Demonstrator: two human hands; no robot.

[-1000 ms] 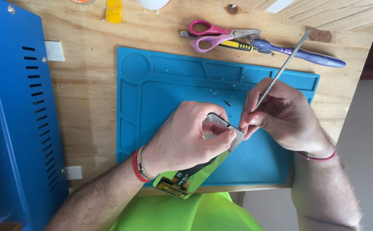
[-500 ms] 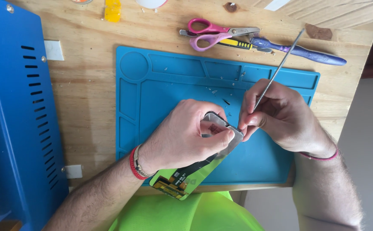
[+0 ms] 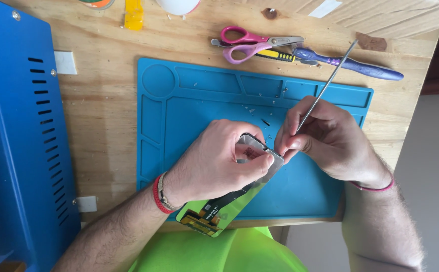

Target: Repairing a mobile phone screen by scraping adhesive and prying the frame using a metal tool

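Note:
My left hand (image 3: 218,162) grips a thin phone screen panel (image 3: 229,199), tilted over the blue work mat (image 3: 194,106); its green-backed lower end with a flex cable sticks out past the table edge. My right hand (image 3: 325,138) pinches a long thin metal pry tool (image 3: 327,85), whose tip meets the panel's upper corner by my left thumb. The tool's shaft slants up and to the right. Both hands touch each other over the mat's middle.
Pink-handled scissors (image 3: 252,43), a yellow-black tool and a purple-handled tool (image 3: 360,66) lie beyond the mat on the wooden table (image 3: 103,100). A tall blue metal case (image 3: 15,136) with vent slots stands at the left. Small debris dots the mat.
The hands and panel stay nearly still. The pry tool's upper end has tilted slightly.

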